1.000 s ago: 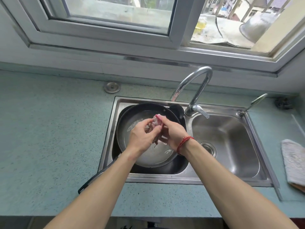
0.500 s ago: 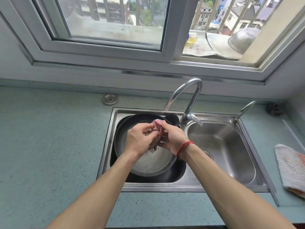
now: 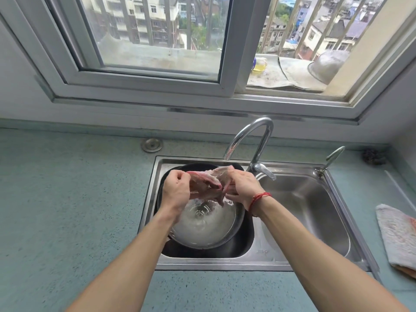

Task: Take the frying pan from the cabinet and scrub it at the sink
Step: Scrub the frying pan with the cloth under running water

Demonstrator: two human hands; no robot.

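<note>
Between left hand (image 3: 176, 192) and right hand (image 3: 242, 188): cloth (image 3: 207, 181), mottled pink and off-white. Under both: pan (image 3: 202, 230), black, floor a wet grey-white sheen. On the right wrist: cord (image 3: 258, 197), red. Around the hands: sink (image 3: 315, 199), brushed silver steel. Beyond the right hand: tap (image 3: 258, 136), bright chrome. Left of the left hand: counter (image 3: 67, 210), pale teal, finely speckled (dark and light flecks alike). Far right of the right hand: towel (image 3: 396, 235), grey-white weave, orange-red stain at its edge. Well beyond the right hand: bottle (image 3: 258, 65), yellow with a blue patch; bowl (image 3: 326, 64), dull grey metal.
</note>
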